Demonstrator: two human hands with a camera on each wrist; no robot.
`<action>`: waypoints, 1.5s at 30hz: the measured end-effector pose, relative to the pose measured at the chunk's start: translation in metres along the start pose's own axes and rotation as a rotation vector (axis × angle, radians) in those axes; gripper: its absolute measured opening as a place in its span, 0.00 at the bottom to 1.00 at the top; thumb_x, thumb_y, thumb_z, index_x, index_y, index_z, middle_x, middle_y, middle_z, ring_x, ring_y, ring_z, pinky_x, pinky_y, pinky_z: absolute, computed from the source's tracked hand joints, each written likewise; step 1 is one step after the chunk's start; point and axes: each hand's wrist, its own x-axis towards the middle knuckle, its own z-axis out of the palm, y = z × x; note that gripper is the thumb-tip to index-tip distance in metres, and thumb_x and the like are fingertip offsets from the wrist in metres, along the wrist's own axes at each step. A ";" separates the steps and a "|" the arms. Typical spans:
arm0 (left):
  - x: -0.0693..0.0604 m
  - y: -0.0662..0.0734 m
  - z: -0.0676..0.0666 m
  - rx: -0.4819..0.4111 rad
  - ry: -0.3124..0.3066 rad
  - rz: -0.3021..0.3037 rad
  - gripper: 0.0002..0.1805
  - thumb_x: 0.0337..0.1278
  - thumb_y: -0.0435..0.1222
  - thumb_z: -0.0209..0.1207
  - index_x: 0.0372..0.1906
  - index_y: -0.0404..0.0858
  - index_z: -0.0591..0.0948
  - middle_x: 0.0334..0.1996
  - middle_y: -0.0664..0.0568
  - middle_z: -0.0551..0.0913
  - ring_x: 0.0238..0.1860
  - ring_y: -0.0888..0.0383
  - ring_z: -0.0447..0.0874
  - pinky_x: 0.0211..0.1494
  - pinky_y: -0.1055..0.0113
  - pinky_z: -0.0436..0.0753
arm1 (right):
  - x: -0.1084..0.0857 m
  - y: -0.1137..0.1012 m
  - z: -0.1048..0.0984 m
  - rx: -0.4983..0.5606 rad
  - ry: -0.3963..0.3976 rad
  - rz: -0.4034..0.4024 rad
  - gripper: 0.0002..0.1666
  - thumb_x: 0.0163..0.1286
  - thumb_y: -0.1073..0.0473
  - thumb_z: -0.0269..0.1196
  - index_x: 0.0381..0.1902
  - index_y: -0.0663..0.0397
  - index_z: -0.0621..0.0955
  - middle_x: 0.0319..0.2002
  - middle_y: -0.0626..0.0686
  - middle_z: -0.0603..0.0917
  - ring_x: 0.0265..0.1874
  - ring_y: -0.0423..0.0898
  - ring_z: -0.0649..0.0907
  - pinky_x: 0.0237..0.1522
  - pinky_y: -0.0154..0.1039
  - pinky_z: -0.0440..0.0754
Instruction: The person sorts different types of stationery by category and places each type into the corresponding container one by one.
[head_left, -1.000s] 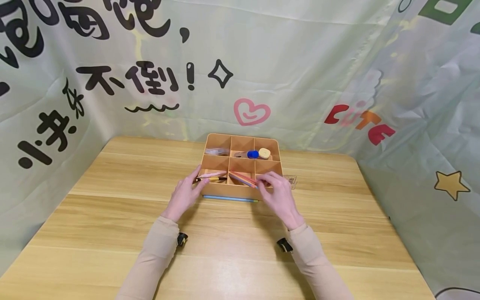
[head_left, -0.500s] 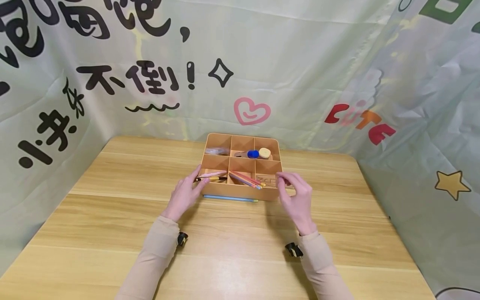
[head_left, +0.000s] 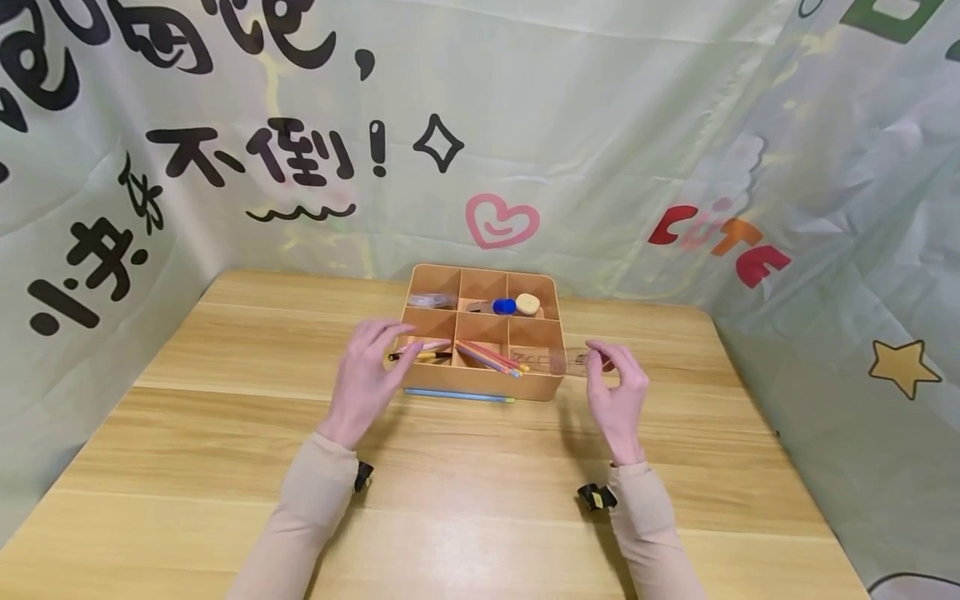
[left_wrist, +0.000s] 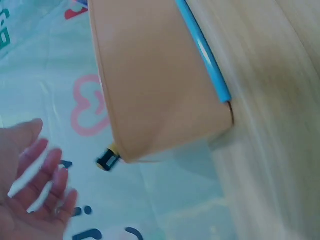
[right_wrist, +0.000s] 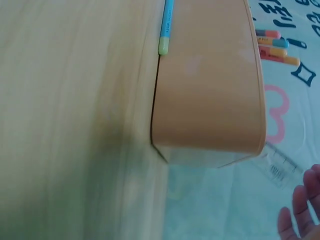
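Note:
A tan desk organizer with several compartments stands on the table. My left hand hovers at its left side with loosely bent fingers; the left wrist view shows those fingers apart from the box. Near them, a yellow-and-black pen pokes over the left rim. Several pencils lean in the front middle compartment. A clear ruler juts past the right rim. My right hand is just right of its end, fingers loosely bent; a gap separates fingers and ruler in the right wrist view.
A blue pencil lies along the organizer's front. In the back compartments are a blue-capped item, a round cream piece and a translucent item. A printed cloth hangs behind the table.
My right hand has moved right, away from the pencils and past the ruler's end. My left hand has lifted slightly off the organizer's left edge.

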 end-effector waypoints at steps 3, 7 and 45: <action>0.000 0.009 0.000 0.011 -0.033 0.130 0.09 0.56 0.32 0.71 0.41 0.35 0.88 0.38 0.47 0.89 0.43 0.51 0.84 0.49 0.59 0.86 | 0.002 -0.008 -0.005 0.009 -0.041 0.116 0.09 0.63 0.80 0.59 0.39 0.77 0.85 0.33 0.73 0.85 0.32 0.29 0.75 0.37 0.17 0.73; -0.002 0.022 0.001 0.028 -0.146 0.230 0.03 0.57 0.32 0.70 0.36 0.38 0.89 0.36 0.50 0.91 0.37 0.56 0.87 0.42 0.64 0.87 | 0.006 -0.022 -0.012 0.040 -0.104 0.319 0.11 0.68 0.76 0.58 0.45 0.78 0.83 0.39 0.72 0.83 0.35 0.30 0.78 0.38 0.17 0.74; -0.033 0.034 0.034 0.172 -0.896 0.047 0.31 0.68 0.40 0.61 0.69 0.29 0.71 0.70 0.37 0.73 0.72 0.41 0.71 0.74 0.47 0.72 | -0.020 0.059 -0.018 0.607 -0.277 0.973 0.11 0.80 0.63 0.49 0.47 0.48 0.79 0.44 0.41 0.84 0.45 0.40 0.83 0.54 0.35 0.85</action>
